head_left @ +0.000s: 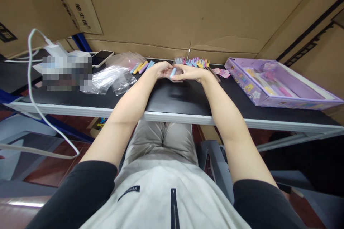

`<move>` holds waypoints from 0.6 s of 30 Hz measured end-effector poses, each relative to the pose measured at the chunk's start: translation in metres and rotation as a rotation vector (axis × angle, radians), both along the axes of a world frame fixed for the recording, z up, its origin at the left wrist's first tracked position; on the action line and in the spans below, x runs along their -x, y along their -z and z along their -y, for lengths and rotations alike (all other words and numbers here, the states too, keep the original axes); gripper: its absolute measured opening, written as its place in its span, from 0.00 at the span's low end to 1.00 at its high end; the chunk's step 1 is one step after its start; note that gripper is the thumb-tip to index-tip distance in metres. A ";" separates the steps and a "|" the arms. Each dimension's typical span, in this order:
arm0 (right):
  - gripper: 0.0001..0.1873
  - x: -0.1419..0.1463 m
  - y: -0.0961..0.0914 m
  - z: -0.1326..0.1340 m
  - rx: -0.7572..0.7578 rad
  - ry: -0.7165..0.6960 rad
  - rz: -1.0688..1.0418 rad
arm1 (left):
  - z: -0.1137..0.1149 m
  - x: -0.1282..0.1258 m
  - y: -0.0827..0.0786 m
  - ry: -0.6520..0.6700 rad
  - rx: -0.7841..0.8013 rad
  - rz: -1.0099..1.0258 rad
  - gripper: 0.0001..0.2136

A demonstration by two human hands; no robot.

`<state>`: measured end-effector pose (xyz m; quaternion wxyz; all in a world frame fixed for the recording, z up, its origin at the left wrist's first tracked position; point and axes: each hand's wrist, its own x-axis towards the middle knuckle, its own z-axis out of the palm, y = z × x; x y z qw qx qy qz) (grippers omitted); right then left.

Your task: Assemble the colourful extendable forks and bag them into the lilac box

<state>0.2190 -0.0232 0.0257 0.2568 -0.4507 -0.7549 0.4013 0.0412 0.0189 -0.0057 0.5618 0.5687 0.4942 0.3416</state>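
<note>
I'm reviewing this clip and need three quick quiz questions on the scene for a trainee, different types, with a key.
1. Multiple choice: What colour is the small stick between the left hand and right hand?
A) yellow
B) light blue
C) purple

2. True or false: The decorated box is right of the plastic bags.

3. Which lies nearer the left hand: the row of sticks or the phone?

Key: 1 B; 2 True; 3 row of sticks.

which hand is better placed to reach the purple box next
Likely the right hand: it is nearer the purple box. The left hand is farther away, on the side of the clear bags.
</note>
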 end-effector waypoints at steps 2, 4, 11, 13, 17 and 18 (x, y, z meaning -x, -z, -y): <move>0.33 0.001 0.000 0.000 -0.009 -0.018 -0.005 | 0.007 0.003 -0.005 -0.056 0.088 0.084 0.09; 0.33 0.002 0.002 -0.001 -0.013 -0.037 -0.010 | 0.012 0.004 -0.008 -0.109 0.155 0.159 0.11; 0.33 0.002 0.006 -0.006 -0.015 -0.043 -0.014 | 0.010 0.011 -0.007 -0.074 0.177 0.145 0.13; 0.33 0.003 0.006 -0.005 -0.017 -0.046 -0.005 | 0.009 0.013 -0.006 -0.071 0.177 0.127 0.14; 0.34 0.002 0.005 -0.003 -0.036 -0.051 0.023 | 0.010 0.012 -0.008 -0.059 0.196 0.093 0.16; 0.34 0.001 0.005 -0.003 -0.048 -0.050 0.029 | 0.011 0.011 -0.009 -0.057 0.191 0.080 0.16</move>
